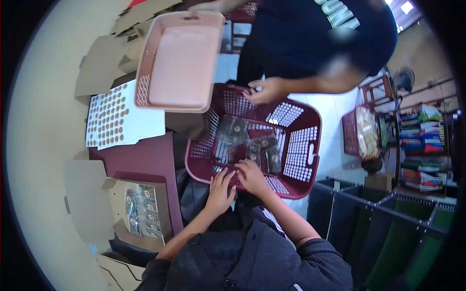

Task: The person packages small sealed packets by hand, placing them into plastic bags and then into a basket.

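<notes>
A maroon plastic basket (303,145) holds several clear packets (233,130) with round labels. My left hand (221,191) lies with its fingers spread on the basket's near rim and holds nothing. My right hand (252,177) reaches just inside the basket, its fingers closed on a packet (242,156) at the near side. Opposite me, another person's hand (267,89) grips the basket's far rim, and their other hand holds up an empty pink tray-like basket (177,63).
A dark red table (145,162) carries a white sheet of round stickers (114,119) and an open cardboard box of packets (141,208). Flat cardboard blanks (109,60) lie at the far left. A red basket of goods (361,133) and shelves stand at the right.
</notes>
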